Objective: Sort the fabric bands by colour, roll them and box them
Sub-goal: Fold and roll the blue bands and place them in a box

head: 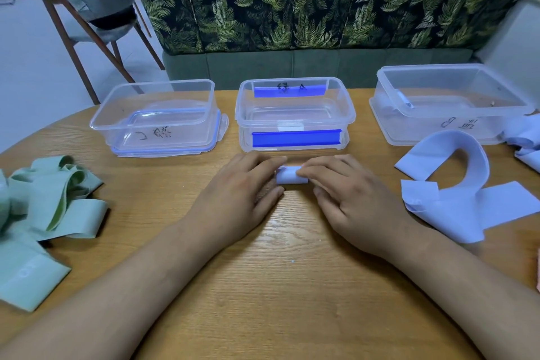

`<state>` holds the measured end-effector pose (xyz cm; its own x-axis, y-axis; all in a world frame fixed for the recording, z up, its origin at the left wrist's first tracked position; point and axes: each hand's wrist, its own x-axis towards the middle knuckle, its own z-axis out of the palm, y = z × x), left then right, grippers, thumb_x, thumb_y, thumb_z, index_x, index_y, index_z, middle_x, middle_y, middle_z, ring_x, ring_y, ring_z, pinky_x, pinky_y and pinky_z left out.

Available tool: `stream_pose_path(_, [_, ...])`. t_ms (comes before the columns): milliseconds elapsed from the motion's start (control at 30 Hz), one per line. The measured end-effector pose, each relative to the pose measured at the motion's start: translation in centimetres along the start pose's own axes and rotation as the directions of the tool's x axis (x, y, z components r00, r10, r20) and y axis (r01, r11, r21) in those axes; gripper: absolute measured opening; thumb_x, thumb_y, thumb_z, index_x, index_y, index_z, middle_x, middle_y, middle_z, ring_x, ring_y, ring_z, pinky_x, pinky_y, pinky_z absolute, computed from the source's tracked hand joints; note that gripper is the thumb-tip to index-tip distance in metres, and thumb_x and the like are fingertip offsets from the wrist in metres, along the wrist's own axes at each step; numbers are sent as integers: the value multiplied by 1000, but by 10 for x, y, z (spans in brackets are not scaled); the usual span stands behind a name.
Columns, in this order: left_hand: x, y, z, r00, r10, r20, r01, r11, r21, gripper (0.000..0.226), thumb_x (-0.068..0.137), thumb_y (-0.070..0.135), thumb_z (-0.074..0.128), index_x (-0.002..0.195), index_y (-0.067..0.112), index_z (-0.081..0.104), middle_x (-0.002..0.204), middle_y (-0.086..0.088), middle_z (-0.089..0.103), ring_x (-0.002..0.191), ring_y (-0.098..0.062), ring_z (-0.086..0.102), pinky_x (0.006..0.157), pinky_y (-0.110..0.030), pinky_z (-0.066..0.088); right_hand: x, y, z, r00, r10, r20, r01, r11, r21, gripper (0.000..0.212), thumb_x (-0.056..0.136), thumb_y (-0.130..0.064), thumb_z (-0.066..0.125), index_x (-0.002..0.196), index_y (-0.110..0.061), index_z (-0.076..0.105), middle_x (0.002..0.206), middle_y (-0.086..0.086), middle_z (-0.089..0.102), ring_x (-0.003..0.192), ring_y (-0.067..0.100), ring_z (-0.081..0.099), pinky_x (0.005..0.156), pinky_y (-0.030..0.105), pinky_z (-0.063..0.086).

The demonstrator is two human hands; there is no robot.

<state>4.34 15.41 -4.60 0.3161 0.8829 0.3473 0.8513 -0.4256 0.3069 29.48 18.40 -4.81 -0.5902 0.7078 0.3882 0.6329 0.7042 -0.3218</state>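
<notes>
Between my two hands, on the wooden table [277, 286] just in front of the middle box [295, 114], lay a pale blue rolled band [290, 177]. My left hand [242, 193] held its left end, with the fingers curved over the top and the thumb against the near side. My right hand [350, 193] gripped the right end in the same way, fingertips on top and thumb below. Only the middle of the roll showed between them, and it rested on the table.

Three clear plastic boxes stood in a row beyond my hands. At the left was the box marked C [155, 117], sitting on a lid with a blue seal. The middle box bore bright blue strips on its near and far walls. To the right stood the box marked B [447, 102]; a small pale thing lay inside it by the left wall, but I could not tell what it was.

At my left the green bands [49, 207] lay in a loose, tangled heap that reached the table's edge. At my right the loose blue bands [455, 184] were spread out, one of them arched up in a loop, and more of them were bunched at the far right beside the box marked B.

Behind the table stood a sofa [321, 0] with a leaf-print back, and a wooden chair [96, 20] was at the far left.
</notes>
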Motion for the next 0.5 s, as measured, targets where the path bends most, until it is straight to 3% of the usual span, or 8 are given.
stream_pose_path(300, [25,6,2,999,-41,25,42,998,-40,28,100,39,65,124,23,64,113,7,60,104,-17,57,92,-37,48,4,-1,1,993,96,73,-95,995,-18,48,103,-28,46,151,-30,53,148,-19,54,133,11,45,112,41,43])
stream_pose_path(400, [27,12,2,1000,15,9,-15,1000,11,26,105,36,57,123,18,63,112,2,58,100,-21,55,88,-41,48,2,-1,1,992,126,24,-127,991,34,42,104,-33,52,145,-29,58,140,-19,59,129,10,48,110,34,42])
stream_pose_path(500, [27,24,3,995,92,-25,-93,996,-13,27,109,31,52,128,15,61,116,-1,58,102,-23,55,93,-38,47,2,0,-2,976,192,-106,-176,974,141,26,100,-35,68,125,-30,68,120,-20,66,116,8,53,99,24,42])
